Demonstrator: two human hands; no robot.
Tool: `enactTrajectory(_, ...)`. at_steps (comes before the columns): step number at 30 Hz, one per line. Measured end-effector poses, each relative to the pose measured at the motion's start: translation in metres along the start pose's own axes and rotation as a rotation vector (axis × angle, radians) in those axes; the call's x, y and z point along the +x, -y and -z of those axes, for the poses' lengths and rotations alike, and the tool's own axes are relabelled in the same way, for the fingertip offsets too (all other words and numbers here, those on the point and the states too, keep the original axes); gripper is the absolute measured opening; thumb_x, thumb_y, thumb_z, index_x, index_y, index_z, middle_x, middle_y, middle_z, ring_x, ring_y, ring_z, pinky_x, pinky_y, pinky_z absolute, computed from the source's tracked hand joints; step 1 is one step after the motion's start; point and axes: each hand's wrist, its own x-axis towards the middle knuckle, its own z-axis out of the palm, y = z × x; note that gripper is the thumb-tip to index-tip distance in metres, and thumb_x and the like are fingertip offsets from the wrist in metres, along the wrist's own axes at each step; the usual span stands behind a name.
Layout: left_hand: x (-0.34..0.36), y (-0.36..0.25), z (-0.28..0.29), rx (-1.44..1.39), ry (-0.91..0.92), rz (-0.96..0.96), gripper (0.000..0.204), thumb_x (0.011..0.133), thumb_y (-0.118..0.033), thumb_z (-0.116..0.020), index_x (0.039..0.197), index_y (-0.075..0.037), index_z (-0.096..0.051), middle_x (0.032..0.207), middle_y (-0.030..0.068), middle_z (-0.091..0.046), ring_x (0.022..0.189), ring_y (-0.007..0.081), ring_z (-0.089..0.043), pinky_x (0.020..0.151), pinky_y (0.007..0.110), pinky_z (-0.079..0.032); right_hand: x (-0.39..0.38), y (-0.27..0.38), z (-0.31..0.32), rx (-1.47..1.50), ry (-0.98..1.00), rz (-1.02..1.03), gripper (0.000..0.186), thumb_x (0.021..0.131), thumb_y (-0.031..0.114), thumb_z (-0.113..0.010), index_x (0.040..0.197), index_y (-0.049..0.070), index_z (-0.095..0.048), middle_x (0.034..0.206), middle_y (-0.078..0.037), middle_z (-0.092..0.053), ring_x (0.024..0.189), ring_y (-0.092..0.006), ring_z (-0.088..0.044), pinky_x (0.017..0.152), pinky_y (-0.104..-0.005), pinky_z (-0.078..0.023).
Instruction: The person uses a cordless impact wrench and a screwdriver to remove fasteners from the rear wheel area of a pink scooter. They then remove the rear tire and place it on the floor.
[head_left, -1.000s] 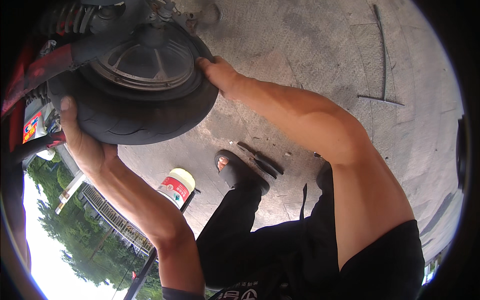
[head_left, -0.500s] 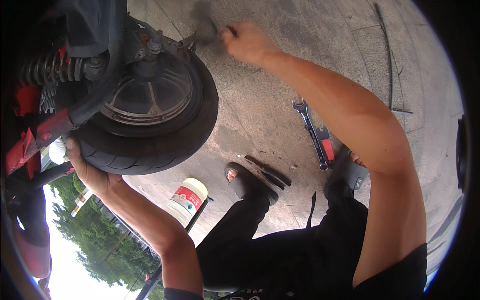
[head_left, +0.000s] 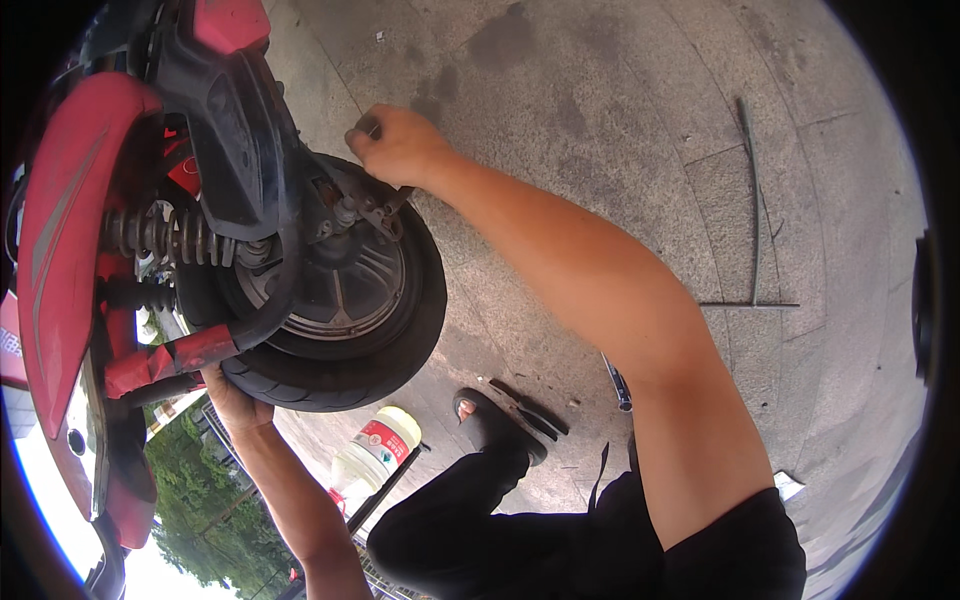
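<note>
A black tyre on a silver-and-black hub wheel [head_left: 382, 370] sits in the dark frame [head_left: 240, 140] of a red two-wheeler, beside a coil spring [head_left: 170, 235]. My left hand [head_left: 238, 398] grips the tyre's lower left, its fingers partly behind tyre and tubing. My right hand [head_left: 398, 143] has curled fingers just beyond the upper rim, near an axle bracket [head_left: 365, 210]; a dark thing at its fingertips is too unclear to name.
Pliers [head_left: 540, 415] lie by my sandalled foot. A wrench [head_left: 618, 385] is partly behind my right arm. A plastic jug [head_left: 375, 450] stands lower left. A long T-bar tool [head_left: 750, 230] lies at right on the pavement. Railings and trees show lower left.
My right hand left the tyre, moved outward, then came back left toward the bracket. The view has shifted, showing more red bodywork; the wheel now sits lower in it.
</note>
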Motion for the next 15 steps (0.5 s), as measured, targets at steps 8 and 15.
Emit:
enactTrajectory(8,-0.035,0.009,-0.011,0.104,0.025,-0.03,0.073,0.096,-0.057,-0.048,0.143,-0.003,-0.039,0.144,0.0115,-0.046,0.132,0.0253,-0.043,0.111,0.043,-0.031,-0.093,-0.099,0.109,-0.39,-0.025,0.032,0.03,0.09,0.025,-0.06,0.112,0.004,-0.064,0.1,-0.02,-0.069,0.093,-0.0338,-0.068,0.084,-0.0401,-0.053)
enactTrajectory(15,-0.092,0.024,0.05,0.538,0.335,0.096,0.066,0.093,-0.05,-0.058,0.135,0.0,-0.049,0.117,0.0129,-0.062,0.097,0.0193,-0.061,0.082,0.033,-0.049,-0.176,-0.117,0.096,-0.721,0.47,-0.069,0.03,0.086,0.026,-0.064,0.106,0.004,-0.064,0.097,-0.02,-0.069,0.092,-0.0349,-0.066,0.082,-0.0427,-0.052)
